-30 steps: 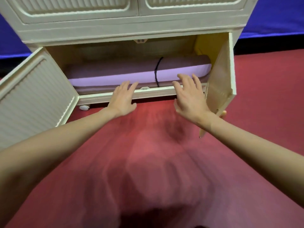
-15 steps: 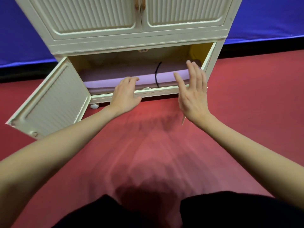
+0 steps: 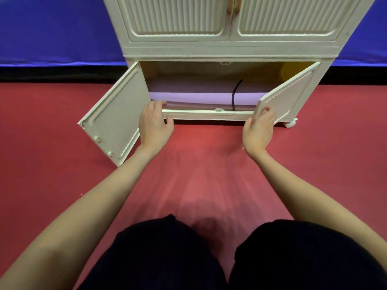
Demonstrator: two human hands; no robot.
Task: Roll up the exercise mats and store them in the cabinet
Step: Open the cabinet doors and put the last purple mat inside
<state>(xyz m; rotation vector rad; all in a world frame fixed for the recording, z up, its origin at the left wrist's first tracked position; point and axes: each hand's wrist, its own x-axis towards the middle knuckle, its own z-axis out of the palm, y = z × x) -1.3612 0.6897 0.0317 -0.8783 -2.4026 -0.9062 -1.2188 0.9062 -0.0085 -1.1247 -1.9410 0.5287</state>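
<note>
The cabinet [image 3: 228,50] is a cream unit standing on a red floor [image 3: 199,174] in front of a blue wall panel [image 3: 56,28]. Its upper compartment is closed by two ribbed doors. Its lower compartment is open.

Contents of the lower compartment: one rolled purple exercise mat [image 3: 199,96] lies lengthwise across the compartment, from the left wall to behind the right door. A black strap [image 3: 235,94] wraps around the roll to the right of centre. A yellow surface [image 3: 293,69] shows at the upper right rear of the compartment; what it is cannot be told.

The lower left door [image 3: 117,114] is swung fully outward, its inner face toward the camera. The lower right door [image 3: 287,95] stands partly open, angled across the right end of the opening. A white caster [image 3: 291,123] shows under the right front corner of the cabinet.

The left hand [image 3: 156,124] rests at the left end of the lower front rail [image 3: 209,114], its fingers curled over the rail edge toward the mat. The right hand [image 3: 259,127] grips the free lower edge of the lower right door, fingertips pinched on its corner.

The person kneels in front of the cabinet; dark-clad knees [image 3: 230,258] fill the bottom of the view.
</note>
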